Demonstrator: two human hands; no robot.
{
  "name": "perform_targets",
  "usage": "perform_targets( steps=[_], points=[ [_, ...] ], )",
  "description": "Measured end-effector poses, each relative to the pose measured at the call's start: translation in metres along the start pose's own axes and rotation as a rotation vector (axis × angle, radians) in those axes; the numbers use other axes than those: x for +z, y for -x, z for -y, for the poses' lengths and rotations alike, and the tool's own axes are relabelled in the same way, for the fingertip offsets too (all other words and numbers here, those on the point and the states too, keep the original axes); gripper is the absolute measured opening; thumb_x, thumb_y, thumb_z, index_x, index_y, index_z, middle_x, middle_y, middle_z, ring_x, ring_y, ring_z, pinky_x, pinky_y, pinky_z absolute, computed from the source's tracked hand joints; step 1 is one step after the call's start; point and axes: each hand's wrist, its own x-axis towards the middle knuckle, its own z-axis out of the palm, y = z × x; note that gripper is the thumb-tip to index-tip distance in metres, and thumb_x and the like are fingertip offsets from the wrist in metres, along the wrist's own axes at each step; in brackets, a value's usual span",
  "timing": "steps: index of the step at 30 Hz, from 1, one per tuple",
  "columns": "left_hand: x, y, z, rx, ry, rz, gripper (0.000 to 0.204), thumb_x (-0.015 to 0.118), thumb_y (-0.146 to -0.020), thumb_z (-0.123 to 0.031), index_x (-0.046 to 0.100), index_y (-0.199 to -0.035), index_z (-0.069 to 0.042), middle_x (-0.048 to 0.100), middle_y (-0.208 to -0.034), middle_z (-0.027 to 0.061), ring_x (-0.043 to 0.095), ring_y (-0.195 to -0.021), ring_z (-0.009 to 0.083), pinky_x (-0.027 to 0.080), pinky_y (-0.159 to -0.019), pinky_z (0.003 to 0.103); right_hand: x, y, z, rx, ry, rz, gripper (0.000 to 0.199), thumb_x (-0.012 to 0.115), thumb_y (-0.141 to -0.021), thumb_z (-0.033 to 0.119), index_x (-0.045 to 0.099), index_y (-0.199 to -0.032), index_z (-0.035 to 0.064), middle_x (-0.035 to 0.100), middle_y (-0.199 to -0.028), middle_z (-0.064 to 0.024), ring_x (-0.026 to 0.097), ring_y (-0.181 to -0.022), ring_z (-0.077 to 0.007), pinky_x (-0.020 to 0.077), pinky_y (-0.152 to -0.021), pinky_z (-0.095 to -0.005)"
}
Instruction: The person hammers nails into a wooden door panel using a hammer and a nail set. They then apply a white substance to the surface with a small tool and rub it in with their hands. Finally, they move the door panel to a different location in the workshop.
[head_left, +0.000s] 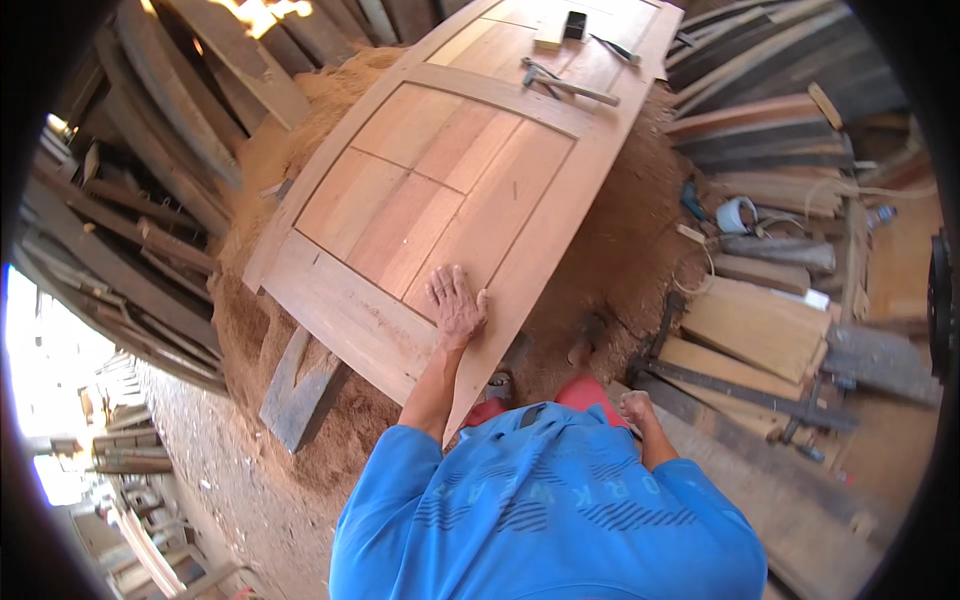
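Note:
A large wooden door [345, 285] with a frame and inset panels lies flat in front of me. My left hand [458, 308] rests palm down on its near part, fingers stretched out and holding nothing. My right hand [637, 410] hangs low at my right side, apart from the door, with its fingers curled in. What it holds, if anything, is hidden. On the far part of the door are a hammer [585, 92], another dark-handled tool [615, 48], a light wood block [549, 36] and a small black box [575, 25].
Sawdust [240, 330] is heaped under and left of the door. A grey timber piece [300, 400] juts out at the near left. Stacked boards [755, 325], a long bar clamp [735, 395], a white bucket [736, 215] and a teal power tool [692, 200] lie to the right. Planks lean at the left.

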Motion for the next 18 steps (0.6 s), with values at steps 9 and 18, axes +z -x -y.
perform_targets(
  steps=[9, 18],
  points=[
    [-0.027, -0.048, -0.02, -0.5, -0.053, 0.014, 0.078, 0.053, -0.095, -0.043, 0.03, -0.157, -0.002, 0.023, -0.164, 0.0271, 0.014, -0.154, 0.0418, 0.006, -0.125, 0.055, -0.092, -0.093, 0.273, -0.353, 0.229, -0.08, 0.025, 0.054, -0.093, 0.022, 0.068, -0.087, 0.0023, 0.065, -0.07, -0.01, 0.061, -0.056, -0.0189, 0.0465, -0.048, -0.0349],
    [-0.019, -0.045, -0.018, -0.465, -0.138, -0.023, 0.077, 0.056, -0.093, -0.041, 0.031, -0.155, -0.004, 0.025, -0.163, 0.0254, 0.019, -0.152, 0.0426, 0.009, -0.124, 0.056, -0.107, -0.134, 0.488, -0.953, 0.604, -0.459, 0.043, 0.058, -0.092, 0.025, 0.061, -0.124, -0.0032, 0.064, -0.119, -0.0304, 0.059, -0.116, -0.0458, 0.0449, -0.103, -0.0513]
  ],
)
